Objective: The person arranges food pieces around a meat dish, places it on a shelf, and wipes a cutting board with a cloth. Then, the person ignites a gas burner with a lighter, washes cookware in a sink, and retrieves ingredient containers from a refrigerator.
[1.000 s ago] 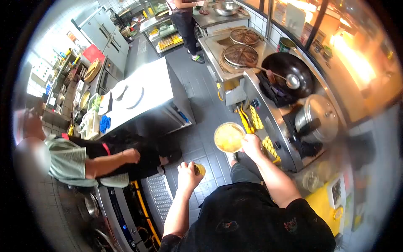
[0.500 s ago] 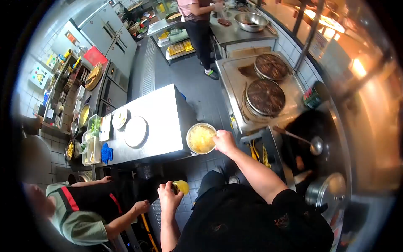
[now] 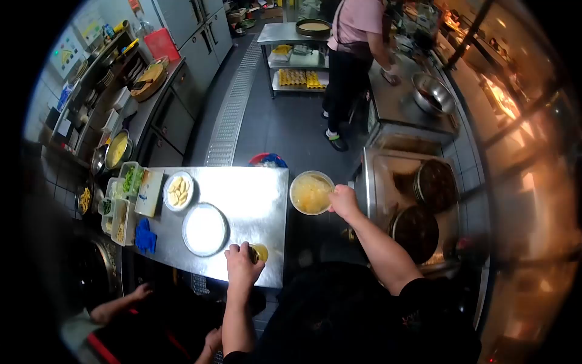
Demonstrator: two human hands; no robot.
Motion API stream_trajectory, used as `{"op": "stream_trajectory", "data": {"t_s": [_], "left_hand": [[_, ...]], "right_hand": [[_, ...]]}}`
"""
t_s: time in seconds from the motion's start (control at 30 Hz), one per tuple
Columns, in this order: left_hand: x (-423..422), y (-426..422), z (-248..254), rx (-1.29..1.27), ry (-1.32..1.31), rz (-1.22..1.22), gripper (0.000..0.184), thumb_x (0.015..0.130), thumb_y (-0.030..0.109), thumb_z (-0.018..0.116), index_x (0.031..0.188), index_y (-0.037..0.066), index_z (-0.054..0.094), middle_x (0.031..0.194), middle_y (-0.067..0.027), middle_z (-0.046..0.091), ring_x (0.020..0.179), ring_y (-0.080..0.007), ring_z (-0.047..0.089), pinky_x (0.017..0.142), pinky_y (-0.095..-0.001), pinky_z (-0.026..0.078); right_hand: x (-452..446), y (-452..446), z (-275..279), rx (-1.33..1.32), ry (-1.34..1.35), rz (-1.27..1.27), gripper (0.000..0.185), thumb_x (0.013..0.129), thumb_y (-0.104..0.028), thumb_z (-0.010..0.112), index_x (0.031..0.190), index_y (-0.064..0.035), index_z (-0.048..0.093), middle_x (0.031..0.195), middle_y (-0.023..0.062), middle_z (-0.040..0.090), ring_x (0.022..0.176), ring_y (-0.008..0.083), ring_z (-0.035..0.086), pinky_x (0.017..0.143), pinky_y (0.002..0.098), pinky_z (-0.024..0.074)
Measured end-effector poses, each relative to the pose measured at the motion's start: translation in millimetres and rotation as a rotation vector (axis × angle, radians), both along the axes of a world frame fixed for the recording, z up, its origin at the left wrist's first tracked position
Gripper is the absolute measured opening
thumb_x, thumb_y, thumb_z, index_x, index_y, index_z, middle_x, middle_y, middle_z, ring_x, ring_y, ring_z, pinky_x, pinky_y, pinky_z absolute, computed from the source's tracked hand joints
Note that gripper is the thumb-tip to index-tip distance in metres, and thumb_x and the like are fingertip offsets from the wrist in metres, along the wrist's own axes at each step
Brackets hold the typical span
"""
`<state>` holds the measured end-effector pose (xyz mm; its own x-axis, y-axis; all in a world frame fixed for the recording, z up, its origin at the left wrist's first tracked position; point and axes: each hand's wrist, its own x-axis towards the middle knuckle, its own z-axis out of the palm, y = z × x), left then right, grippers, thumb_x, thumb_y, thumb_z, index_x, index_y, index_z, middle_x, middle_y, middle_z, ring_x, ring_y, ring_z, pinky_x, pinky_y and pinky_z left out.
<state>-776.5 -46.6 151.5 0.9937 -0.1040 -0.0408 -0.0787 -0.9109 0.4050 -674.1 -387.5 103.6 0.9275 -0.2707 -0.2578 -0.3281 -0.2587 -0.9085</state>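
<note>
In the head view my right hand [image 3: 344, 202] grips the near right rim of a round bowl [image 3: 292, 195]. Pale yellow, shredded-looking food [image 3: 311, 189] fills it. The bowl is held in the air just past the right edge of the steel table [image 3: 254, 194]. My left hand [image 3: 241, 265] is wrapped round a small cup-like container [image 3: 260, 252] with something yellow in it, over the table's near right corner. A white round plate [image 3: 205, 229] lies left of that hand. Behind it stands a dish with pale pieces [image 3: 178, 190].
Clear tubs [image 3: 124, 221] of chopped greens, a cutting board [image 3: 148, 193] and a blue cloth [image 3: 145, 236] line the table's left end. A co-worker's arm [image 3: 124, 303] is at lower left; another person [image 3: 354, 54] stands at the far counter. Large round pans [image 3: 415, 233] sit right.
My view has turned toward the table. My left hand has come over the table corner with the container; my right hand still carries the bowl, now beyond the table's right edge.
</note>
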Motion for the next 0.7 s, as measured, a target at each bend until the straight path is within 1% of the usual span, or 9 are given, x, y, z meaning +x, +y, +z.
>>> {"op": "stream_trajectory", "data": {"t_s": [0.1, 0.17, 0.27, 0.4, 0.5, 0.57, 0.6, 0.7], "left_hand": [[69, -19, -2, 0.004, -0.040, 0.029, 0.051, 0.065, 0.015, 0.077, 0.112, -0.001, 0.065, 0.101, -0.0226, 0.056, 0.097, -0.0404, 0.053, 0.086, -0.0468, 0.049], [112, -34, -7, 0.018, -0.043, 0.071, 0.051, 0.065, 0.014, 0.077, 0.113, -0.001, 0.065, 0.101, -0.0224, 0.056, 0.096, -0.0402, 0.053, 0.086, -0.0466, 0.049], [178, -56, -10, 0.037, -0.010, 0.167, 0.051, 0.066, 0.016, 0.077, 0.112, 0.000, 0.065, 0.103, -0.0221, 0.057, 0.098, -0.0402, 0.053, 0.087, -0.0463, 0.049], [270, -84, -24, 0.050, 0.064, 0.319, 0.052, 0.066, 0.020, 0.077, 0.113, 0.000, 0.065, 0.106, -0.0223, 0.057, 0.100, -0.0399, 0.053, 0.089, -0.0471, 0.048], [336, -103, -29, 0.060, 0.139, 0.405, 0.055, 0.065, 0.020, 0.077, 0.115, 0.001, 0.064, 0.108, -0.0224, 0.057, 0.102, -0.0404, 0.053, 0.091, -0.0473, 0.048], [374, -112, -31, 0.057, 0.178, 0.444, 0.056, 0.065, 0.021, 0.078, 0.116, 0.001, 0.064, 0.110, -0.0224, 0.057, 0.103, -0.0408, 0.053, 0.093, -0.0473, 0.047], [398, -117, -32, 0.055, 0.189, 0.458, 0.057, 0.064, 0.021, 0.078, 0.116, 0.001, 0.064, 0.110, -0.0223, 0.057, 0.104, -0.0409, 0.053, 0.094, -0.0473, 0.047], [459, -120, -40, 0.052, 0.195, 0.487, 0.058, 0.063, 0.021, 0.079, 0.116, 0.002, 0.064, 0.111, -0.0220, 0.057, 0.106, -0.0414, 0.054, 0.096, -0.0471, 0.047]], "right_hand": [[78, -16, -10, 0.004, -0.010, 0.039, 0.017, 0.083, -0.005, 0.059, 0.068, 0.0016, 0.055, 0.057, 0.0118, 0.061, 0.050, 0.0196, 0.067, 0.046, 0.0329, 0.0509], [133, -30, -18, -0.069, -0.021, 0.086, 0.018, 0.082, -0.005, 0.059, 0.066, 0.0011, 0.054, 0.056, 0.0115, 0.060, 0.049, 0.0198, 0.066, 0.046, 0.0330, 0.0512], [220, -51, -27, -0.096, -0.024, 0.158, 0.019, 0.082, -0.004, 0.059, 0.065, 0.0005, 0.052, 0.056, 0.0110, 0.060, 0.049, 0.0199, 0.067, 0.046, 0.0333, 0.0518], [340, -81, -35, -0.013, -0.028, 0.217, 0.018, 0.081, -0.004, 0.058, 0.065, 0.0020, 0.052, 0.056, 0.0123, 0.060, 0.050, 0.0205, 0.067, 0.047, 0.0339, 0.0522], [424, -102, -41, -0.069, -0.072, 0.275, 0.015, 0.080, -0.003, 0.056, 0.067, 0.0030, 0.053, 0.057, 0.0142, 0.061, 0.050, 0.0219, 0.068, 0.047, 0.0349, 0.0519], [478, -114, -57, -0.155, -0.027, 0.308, 0.014, 0.081, -0.007, 0.056, 0.071, 0.0019, 0.059, 0.061, 0.0186, 0.064, 0.053, 0.0276, 0.068, 0.054, 0.0392, 0.0540], [509, -120, -56, -0.200, -0.010, 0.325, 0.015, 0.081, -0.009, 0.056, 0.073, 0.0014, 0.062, 0.064, 0.0208, 0.065, 0.055, 0.0304, 0.068, 0.058, 0.0414, 0.0550], [578, -127, -46, -0.175, 0.036, 0.314, 0.014, 0.080, -0.010, 0.056, 0.073, -0.0001, 0.064, 0.066, 0.0215, 0.066, 0.060, 0.0327, 0.069, 0.062, 0.0433, 0.0551]]}}
